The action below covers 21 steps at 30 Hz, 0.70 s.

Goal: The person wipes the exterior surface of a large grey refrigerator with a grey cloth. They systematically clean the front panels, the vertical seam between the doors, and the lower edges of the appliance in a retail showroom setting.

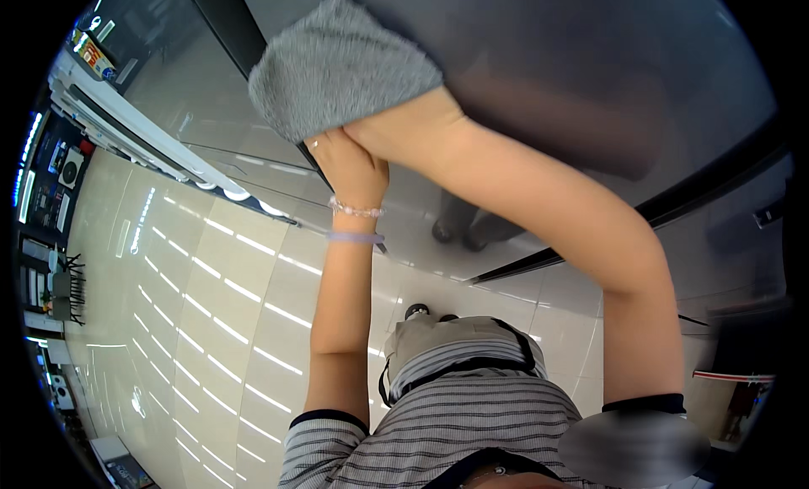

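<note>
A fuzzy grey cloth or mitt [344, 71] covers most of my right hand [404, 125]; only the heel of the hand and the wrist show below its edge. How the right fingers lie inside is hidden. At the cloth's lower left edge is my left hand [354, 160], its fingers bent and tucked beneath the fabric, close against the right hand. The left hand wears a ring, and its wrist a beaded bracelet [357, 208] and a lilac band [355, 237]. Behind the cloth stands a dark glossy appliance door [556, 53] that reflects the arm; contact with it is unclear.
A black vertical strip [221, 27] divides the glossy doors. Left of them runs a row of white appliances [145, 132], with a colourful printed box [95, 56] nearby. Shiny floor tiles [208, 286] reflect ceiling lights. Chairs [61, 293] stand at the far left.
</note>
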Motion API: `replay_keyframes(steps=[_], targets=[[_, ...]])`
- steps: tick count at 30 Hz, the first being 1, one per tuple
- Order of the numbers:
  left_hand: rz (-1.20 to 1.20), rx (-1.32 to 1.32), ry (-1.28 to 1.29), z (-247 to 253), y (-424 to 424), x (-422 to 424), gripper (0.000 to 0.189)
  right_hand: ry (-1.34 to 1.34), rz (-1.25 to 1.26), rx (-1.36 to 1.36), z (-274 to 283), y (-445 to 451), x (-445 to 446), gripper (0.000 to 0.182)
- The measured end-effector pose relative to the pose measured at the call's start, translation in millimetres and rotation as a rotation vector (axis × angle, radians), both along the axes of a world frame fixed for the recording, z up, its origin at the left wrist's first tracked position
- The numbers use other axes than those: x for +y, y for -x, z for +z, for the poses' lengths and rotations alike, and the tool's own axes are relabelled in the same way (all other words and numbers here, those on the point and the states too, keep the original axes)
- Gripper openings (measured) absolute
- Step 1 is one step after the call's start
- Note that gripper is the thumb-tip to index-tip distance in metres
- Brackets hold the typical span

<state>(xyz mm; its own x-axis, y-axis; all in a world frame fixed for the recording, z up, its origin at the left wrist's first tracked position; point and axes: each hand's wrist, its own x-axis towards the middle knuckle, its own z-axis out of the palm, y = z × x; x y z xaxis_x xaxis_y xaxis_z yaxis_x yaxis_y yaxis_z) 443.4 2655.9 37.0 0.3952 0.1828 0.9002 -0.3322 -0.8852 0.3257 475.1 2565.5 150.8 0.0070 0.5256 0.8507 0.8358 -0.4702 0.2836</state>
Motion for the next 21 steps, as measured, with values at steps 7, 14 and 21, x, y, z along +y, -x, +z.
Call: replay_keyframes(steps=[7,14,21], targets=[[-0.03,0.751,0.238,-177,44,13,0.045,0.573,-0.296,-0.159,-196,2,59,0.03],[-0.29,1.121,0.384,-325,124,-18,0.069,1.17,-0.174,0.232,-413,-4,51,0.033],[-0.409,1.178,0.421,-337,149,-49,0.077,1.199,-0.085,0.125,-410,2,20,0.037]])
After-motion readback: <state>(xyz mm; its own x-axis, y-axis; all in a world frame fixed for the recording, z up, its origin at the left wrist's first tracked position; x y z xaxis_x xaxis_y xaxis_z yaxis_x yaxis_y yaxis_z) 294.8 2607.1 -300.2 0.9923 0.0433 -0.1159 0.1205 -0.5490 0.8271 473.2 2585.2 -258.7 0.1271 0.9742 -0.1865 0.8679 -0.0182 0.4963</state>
